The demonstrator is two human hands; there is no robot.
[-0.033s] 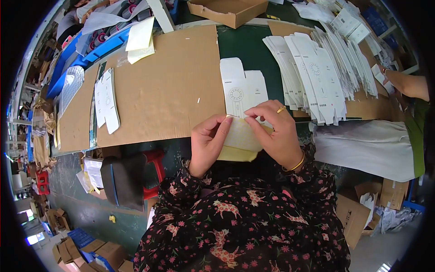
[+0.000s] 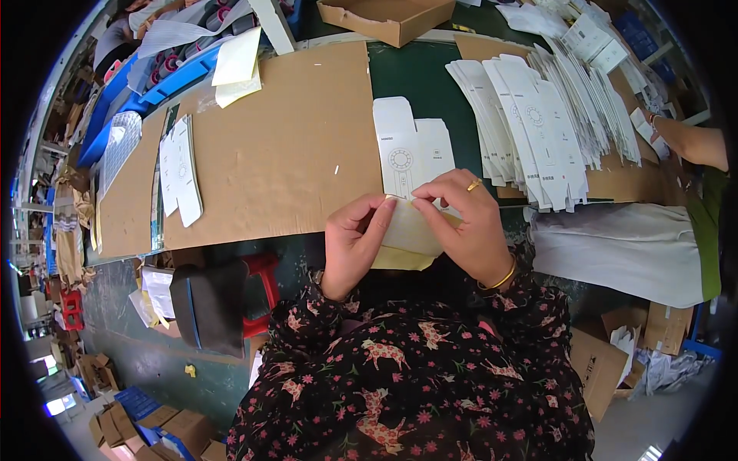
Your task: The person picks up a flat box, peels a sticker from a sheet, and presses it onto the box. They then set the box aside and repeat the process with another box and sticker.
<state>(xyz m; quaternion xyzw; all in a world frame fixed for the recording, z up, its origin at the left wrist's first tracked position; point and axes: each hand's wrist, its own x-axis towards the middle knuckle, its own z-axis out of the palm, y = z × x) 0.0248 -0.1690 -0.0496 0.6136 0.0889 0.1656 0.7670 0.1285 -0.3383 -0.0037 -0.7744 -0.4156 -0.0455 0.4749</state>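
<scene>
A pale yellow paper sheet hangs at the table's near edge, between my two hands. My left hand pinches its upper edge with thumb and forefinger. Close by, my right hand pinches the same edge, wearing a gold ring and a bangle. Whether a small label is between the fingertips is too small to tell. Just beyond lies a flat, unfolded white box printed with a round dial drawing; its near end is hidden behind the hands and the sheet.
To the right, several flat white boxes lie fanned out, with a co-worker's hand past them. Brown cardboard covers the table's left part, bearing more white flat boxes and yellow sheets. A blue bin stands far left.
The yellow sheet's lower edge has risen very slightly, and my right fingertips have shifted a touch to the left. All else looks the same.
</scene>
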